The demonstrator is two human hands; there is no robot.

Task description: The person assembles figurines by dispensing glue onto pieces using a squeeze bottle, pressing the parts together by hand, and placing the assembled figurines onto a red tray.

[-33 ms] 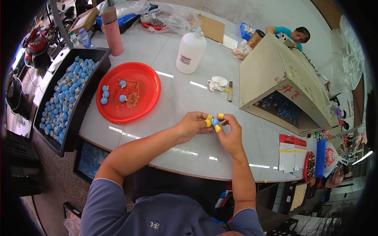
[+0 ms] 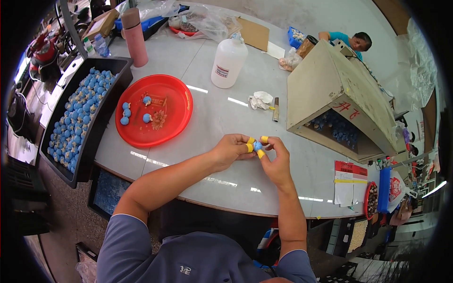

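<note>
A small blue ball (image 2: 257, 145) is pinched between the fingertips of both hands just above the white worktop (image 2: 212, 118), its position between yellow-capped fingers (image 2: 248, 147) apparently letting it be gripped and worked from two sides at once. The left hand (image 2: 231, 150) curls in from the left with bent wrist while the right hand (image 2: 276, 158) rises from below, fingers closed on the ball. More blue balls lie on a red plate (image 2: 181, 113) and fill a black tray (image 2: 89, 146) within easy reach on the left.
</note>
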